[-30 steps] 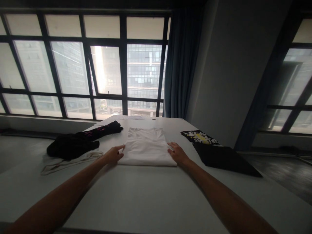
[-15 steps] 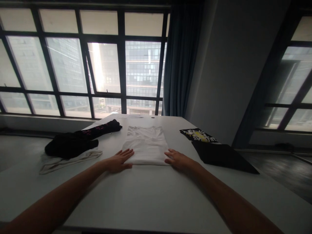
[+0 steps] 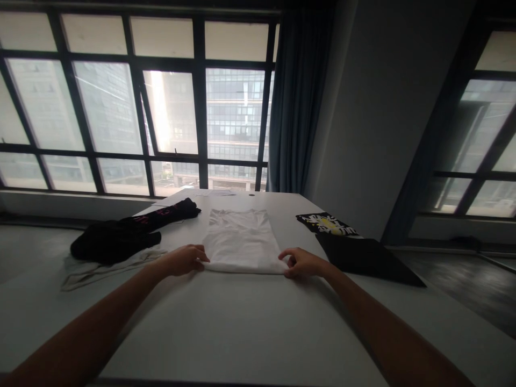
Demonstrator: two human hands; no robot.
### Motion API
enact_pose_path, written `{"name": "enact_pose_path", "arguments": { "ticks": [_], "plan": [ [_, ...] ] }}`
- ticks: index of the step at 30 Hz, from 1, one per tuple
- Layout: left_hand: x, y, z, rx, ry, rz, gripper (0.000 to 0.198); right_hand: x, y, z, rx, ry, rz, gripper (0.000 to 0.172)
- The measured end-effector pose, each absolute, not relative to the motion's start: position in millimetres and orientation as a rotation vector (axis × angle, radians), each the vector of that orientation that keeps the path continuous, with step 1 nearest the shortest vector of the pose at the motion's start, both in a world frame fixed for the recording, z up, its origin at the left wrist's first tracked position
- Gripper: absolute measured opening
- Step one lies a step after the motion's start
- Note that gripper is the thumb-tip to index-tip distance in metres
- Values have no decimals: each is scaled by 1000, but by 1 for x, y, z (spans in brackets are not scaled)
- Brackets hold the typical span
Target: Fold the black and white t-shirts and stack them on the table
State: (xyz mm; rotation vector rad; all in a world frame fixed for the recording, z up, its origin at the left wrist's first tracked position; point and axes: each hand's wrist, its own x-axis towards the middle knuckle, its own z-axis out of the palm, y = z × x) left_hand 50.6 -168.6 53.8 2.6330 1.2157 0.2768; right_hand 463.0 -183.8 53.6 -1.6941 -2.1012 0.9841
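Observation:
A folded white garment (image 3: 241,241) lies flat in the middle of the grey table (image 3: 242,328). My left hand (image 3: 183,259) pinches its near left corner, fingers curled on the cloth. At the near right corner, my right hand (image 3: 300,262) grips the cloth the same way, thumb and fingers closed. Both forearms stretch out from the bottom of the view.
A heap of black clothing with pink print (image 3: 124,232) lies on a pale cloth (image 3: 100,266) at the left. A folded black garment with a yellow print (image 3: 355,244) lies at the right. Large windows (image 3: 137,107) and a dark curtain (image 3: 294,102) stand behind the table.
My hands lay open and flat beside the white garment's near edge; now both have curled and taken hold of its near corners.

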Motion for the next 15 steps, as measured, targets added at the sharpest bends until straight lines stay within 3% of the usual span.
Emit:
{"name": "enact_pose_path", "arguments": {
  "ticks": [8, 12, 15],
  "plan": [
    [54, -177, 70, 2702, 1132, 316, 29, 473, -184, 70, -1673, -2254, 611, 28],
    [55, -184, 72, 2601, 1116, 106, 18, 477, -188, 70, -1764, -2405, 927, 37],
    [54, -183, 72, 2446, 1004, 5, 35, 484, -188, 72, -1676, -2458, 1272, 55]
  ]
}}
